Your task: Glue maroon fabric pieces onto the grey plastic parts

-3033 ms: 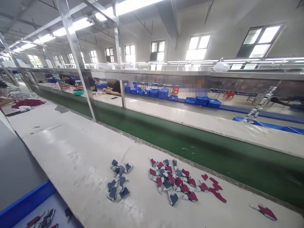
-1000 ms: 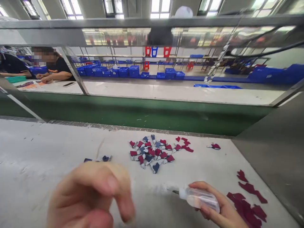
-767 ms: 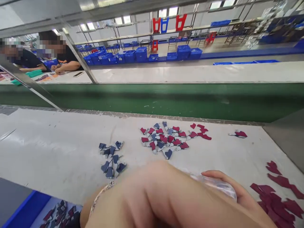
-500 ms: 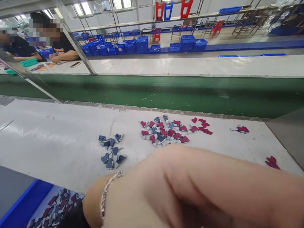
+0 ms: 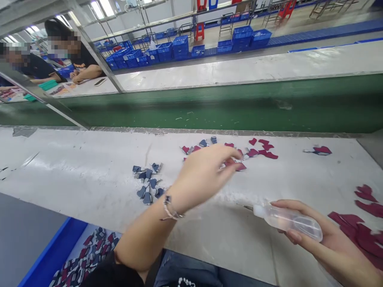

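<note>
My right hand (image 5: 314, 231) is closed round a clear plastic squeeze bottle (image 5: 295, 223) with a white cap and a thin needle tip pointing left. My left hand (image 5: 206, 171), a bracelet at its wrist, reaches over a cluster of small maroon and navy pieces with grey tabs (image 5: 253, 153). Its thumb and fingers are apart above maroon pieces, slightly blurred, and it hides much of the cluster. Left of it lies a group of navy pieces (image 5: 146, 173). Loose maroon pieces (image 5: 350, 229) lie in a pile by my right hand.
A blue bin (image 5: 48, 255) with many maroon and navy pieces stands at the lower left. One maroon piece (image 5: 322, 150) lies apart at the right. Beyond the white table (image 5: 89, 159) runs a green belt (image 5: 209, 109). Two people sit at the far left behind a slanted metal post (image 5: 101, 59).
My left hand, earlier large and close to the camera, is now farther off over the cluster. The right hand with the bottle has come into view, and the view has tilted and shifted.
</note>
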Action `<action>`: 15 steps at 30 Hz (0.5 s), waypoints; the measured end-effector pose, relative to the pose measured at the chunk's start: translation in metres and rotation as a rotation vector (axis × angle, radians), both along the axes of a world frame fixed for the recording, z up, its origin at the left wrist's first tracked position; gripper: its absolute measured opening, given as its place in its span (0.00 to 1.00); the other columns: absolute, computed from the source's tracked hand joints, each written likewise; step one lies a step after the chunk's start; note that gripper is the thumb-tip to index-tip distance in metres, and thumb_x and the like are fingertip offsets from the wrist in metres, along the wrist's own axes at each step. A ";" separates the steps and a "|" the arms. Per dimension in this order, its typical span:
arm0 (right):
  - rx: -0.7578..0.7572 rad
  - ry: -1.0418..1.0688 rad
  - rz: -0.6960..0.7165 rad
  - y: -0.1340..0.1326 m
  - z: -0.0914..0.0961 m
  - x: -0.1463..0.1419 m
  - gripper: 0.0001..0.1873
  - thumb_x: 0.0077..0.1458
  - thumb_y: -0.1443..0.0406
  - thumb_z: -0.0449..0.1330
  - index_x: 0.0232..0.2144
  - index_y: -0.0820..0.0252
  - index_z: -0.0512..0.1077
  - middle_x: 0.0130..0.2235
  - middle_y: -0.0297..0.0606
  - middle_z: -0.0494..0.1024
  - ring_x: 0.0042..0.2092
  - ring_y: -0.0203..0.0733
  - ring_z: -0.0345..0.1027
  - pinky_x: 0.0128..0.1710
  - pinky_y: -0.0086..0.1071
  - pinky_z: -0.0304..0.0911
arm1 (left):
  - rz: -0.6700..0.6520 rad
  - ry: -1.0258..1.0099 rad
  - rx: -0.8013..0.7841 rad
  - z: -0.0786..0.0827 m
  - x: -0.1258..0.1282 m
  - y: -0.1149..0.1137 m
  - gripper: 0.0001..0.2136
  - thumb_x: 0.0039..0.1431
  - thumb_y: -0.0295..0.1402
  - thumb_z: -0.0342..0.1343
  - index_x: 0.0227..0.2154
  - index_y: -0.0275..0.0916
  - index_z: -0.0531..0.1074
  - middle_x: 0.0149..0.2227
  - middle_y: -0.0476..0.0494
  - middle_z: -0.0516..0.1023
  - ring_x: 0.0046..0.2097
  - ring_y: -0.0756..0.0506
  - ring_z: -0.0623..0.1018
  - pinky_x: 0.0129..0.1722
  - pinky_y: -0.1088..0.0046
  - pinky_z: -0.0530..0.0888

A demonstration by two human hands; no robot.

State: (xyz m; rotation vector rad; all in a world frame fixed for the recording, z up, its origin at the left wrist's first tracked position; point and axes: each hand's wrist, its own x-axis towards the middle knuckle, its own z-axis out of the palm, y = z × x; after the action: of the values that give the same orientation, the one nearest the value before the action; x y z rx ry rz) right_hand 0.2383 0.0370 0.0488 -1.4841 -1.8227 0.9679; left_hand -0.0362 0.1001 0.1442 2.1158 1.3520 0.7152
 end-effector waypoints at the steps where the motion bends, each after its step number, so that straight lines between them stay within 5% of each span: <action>1: -0.108 0.071 -0.085 -0.003 0.001 0.000 0.20 0.50 0.47 0.66 0.41 0.50 0.80 0.38 0.37 0.82 0.36 0.44 0.79 0.33 0.24 0.73 | 0.034 0.080 -0.051 -0.011 -0.007 0.002 0.09 0.67 0.35 0.55 0.46 0.42 0.75 0.46 0.48 0.81 0.45 0.45 0.80 0.45 0.66 0.76; 4: -0.206 0.186 -0.267 -0.010 0.007 -0.003 0.21 0.41 0.49 0.71 0.37 0.50 0.80 0.40 0.37 0.81 0.37 0.43 0.75 0.36 0.25 0.71 | -0.059 0.286 -0.208 -0.043 -0.017 0.002 0.17 0.61 0.36 0.61 0.52 0.40 0.72 0.52 0.42 0.79 0.50 0.39 0.79 0.48 0.60 0.77; 9: -0.278 0.420 -0.218 -0.008 0.004 -0.003 0.23 0.33 0.52 0.75 0.34 0.53 0.80 0.34 0.38 0.79 0.32 0.42 0.72 0.32 0.29 0.70 | -0.095 0.506 -0.194 -0.089 0.006 -0.001 0.23 0.61 0.30 0.61 0.58 0.35 0.66 0.56 0.36 0.75 0.54 0.35 0.75 0.51 0.56 0.76; 13: -0.256 0.421 -0.185 -0.004 0.002 0.002 0.26 0.32 0.47 0.75 0.33 0.52 0.81 0.32 0.38 0.78 0.32 0.42 0.73 0.34 0.32 0.71 | -0.057 0.495 -0.180 -0.102 0.012 -0.004 0.19 0.63 0.25 0.55 0.57 0.32 0.67 0.49 0.35 0.77 0.52 0.34 0.73 0.49 0.54 0.76; 15: -0.244 0.386 -0.196 -0.002 0.010 0.006 0.25 0.35 0.45 0.74 0.34 0.51 0.80 0.33 0.38 0.79 0.31 0.42 0.73 0.31 0.31 0.70 | -0.055 0.324 -0.234 -0.099 0.005 -0.009 0.23 0.62 0.26 0.57 0.59 0.34 0.66 0.48 0.36 0.77 0.51 0.36 0.73 0.49 0.54 0.76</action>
State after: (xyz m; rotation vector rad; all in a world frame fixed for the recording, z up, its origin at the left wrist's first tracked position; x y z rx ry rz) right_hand 0.2440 0.0348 0.0589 -1.4608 -1.2980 1.3078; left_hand -0.0308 0.0908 0.0450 2.1291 1.4552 0.1830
